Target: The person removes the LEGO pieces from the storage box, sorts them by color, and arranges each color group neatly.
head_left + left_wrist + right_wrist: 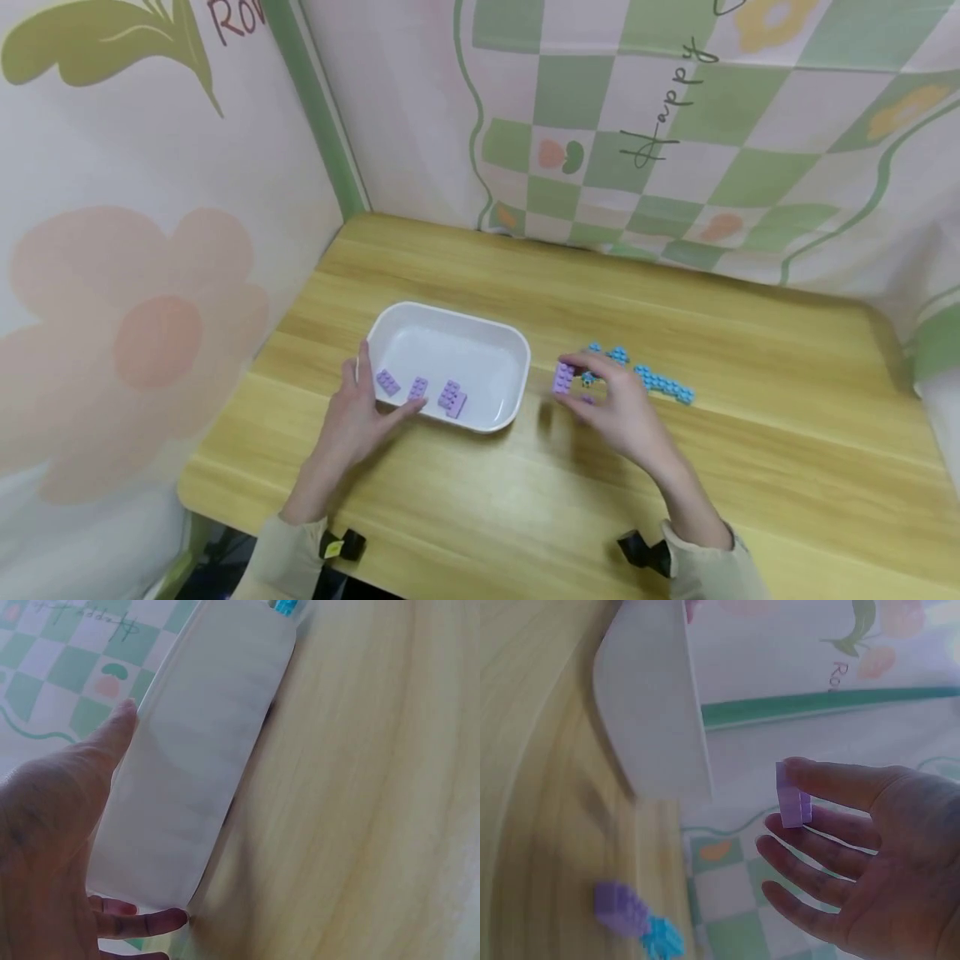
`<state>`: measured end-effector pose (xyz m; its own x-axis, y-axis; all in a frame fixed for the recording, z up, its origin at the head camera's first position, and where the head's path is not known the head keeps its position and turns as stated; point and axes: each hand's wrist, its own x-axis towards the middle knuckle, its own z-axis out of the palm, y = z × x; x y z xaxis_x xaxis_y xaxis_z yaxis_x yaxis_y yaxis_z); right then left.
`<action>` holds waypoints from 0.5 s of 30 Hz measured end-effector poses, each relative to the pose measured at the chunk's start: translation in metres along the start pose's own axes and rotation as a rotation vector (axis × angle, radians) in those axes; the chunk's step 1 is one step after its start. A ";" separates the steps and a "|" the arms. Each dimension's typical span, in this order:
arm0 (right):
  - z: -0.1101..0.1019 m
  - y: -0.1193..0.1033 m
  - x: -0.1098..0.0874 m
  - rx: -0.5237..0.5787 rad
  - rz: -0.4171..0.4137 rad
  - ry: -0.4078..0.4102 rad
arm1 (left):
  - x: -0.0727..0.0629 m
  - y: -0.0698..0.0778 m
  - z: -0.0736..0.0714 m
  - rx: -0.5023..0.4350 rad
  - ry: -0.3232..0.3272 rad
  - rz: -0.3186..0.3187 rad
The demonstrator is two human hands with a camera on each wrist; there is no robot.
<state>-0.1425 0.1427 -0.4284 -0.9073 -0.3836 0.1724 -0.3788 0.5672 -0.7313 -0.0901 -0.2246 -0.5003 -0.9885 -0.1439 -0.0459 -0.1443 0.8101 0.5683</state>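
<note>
A white plastic tray stands on the table, with several purple toy bricks along its near side. My left hand holds the tray's near left corner, its thumb over the front rim and its fingers at the left side. In the left wrist view, the tray's outer wall fills the space beside the thumb. To the right of the tray, my right hand pinches a purple toy brick between thumb and fingers, raised above the table. The right wrist view shows this brick at the fingertips.
Blue toy bricks lie in a broken row right of the tray, partly behind my right hand. Another purple brick sits near them on the wooden table. Patterned curtains hang along the table's back and left sides.
</note>
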 end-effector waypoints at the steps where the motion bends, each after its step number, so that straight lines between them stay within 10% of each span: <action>1: -0.002 0.003 -0.003 -0.007 0.017 -0.005 | 0.000 0.000 0.000 0.000 0.001 0.000; 15: -0.012 0.053 -0.028 -0.145 0.164 -0.081 | 0.000 0.000 -0.001 -0.001 -0.003 -0.005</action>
<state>-0.1397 0.1924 -0.4643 -0.9434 -0.3318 0.0015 -0.2553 0.7230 -0.6420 -0.0898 -0.2246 -0.4996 -0.9878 -0.1468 -0.0512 -0.1497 0.8086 0.5689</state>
